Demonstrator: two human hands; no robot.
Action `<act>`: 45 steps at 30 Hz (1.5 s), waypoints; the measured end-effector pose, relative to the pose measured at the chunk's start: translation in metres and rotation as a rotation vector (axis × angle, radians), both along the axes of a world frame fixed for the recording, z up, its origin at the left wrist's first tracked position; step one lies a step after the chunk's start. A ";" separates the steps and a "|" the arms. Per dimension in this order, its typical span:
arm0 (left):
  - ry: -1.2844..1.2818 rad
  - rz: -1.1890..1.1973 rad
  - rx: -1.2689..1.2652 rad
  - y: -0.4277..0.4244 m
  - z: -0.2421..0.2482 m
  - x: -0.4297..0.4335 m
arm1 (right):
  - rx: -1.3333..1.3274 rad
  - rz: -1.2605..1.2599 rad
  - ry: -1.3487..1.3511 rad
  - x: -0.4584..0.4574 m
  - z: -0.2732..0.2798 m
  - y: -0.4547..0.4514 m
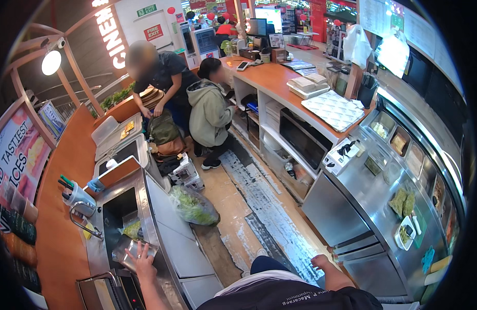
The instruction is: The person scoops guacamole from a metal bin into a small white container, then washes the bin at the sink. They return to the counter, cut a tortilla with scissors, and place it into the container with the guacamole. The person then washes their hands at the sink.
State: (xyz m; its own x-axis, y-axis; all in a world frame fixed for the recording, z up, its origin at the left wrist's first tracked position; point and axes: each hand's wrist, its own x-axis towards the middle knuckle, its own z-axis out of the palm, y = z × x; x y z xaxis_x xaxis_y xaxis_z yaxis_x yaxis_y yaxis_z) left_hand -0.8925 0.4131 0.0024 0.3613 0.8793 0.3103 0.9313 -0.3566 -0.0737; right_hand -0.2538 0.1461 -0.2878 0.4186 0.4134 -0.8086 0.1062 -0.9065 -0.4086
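My left hand (144, 261) is over a stainless steel pan (124, 254) at the near edge of the sink (114, 211). Its fingers are spread in front of the pan; whether they touch it I cannot tell. Behind the pan, a clear bag of green vegetable (133, 229) lies in the basin. A curved metal faucet (78, 205) rises on the basin's left. My right hand (320, 262) hangs beside the steel counter unit (339, 211), its fingers loosely curled and nothing visible in them. Below my left forearm is a contact grill (107, 292) with a red light.
A bag of leafy greens (194, 205) lies on the worn floor (227, 201). Farther along, one person (165, 73) bends over a backpack (165, 130); another (209, 112) crouches by the shelves. On the right counter are a white tub (405, 234) and a knife (416, 224).
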 end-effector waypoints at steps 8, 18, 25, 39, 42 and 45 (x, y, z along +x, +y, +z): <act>-0.036 0.004 -0.009 -0.004 -0.007 -0.004 | -0.107 0.080 0.067 0.006 -0.012 -0.024; -0.052 0.016 -0.006 -0.013 -0.007 0.001 | 0.033 0.008 0.053 -0.002 -0.002 0.007; -0.299 0.172 0.091 0.018 -0.009 -0.048 | -0.035 0.563 -0.178 0.008 -0.004 0.013; 0.088 0.273 0.366 0.080 0.024 0.039 | 0.027 -0.822 -0.309 0.082 0.007 -0.139; -0.061 0.233 0.255 0.091 0.005 0.083 | 0.023 -0.864 -0.288 0.091 0.003 -0.193; -0.265 0.220 0.090 0.099 -0.018 0.129 | -0.113 -0.565 -0.335 0.088 -0.012 -0.248</act>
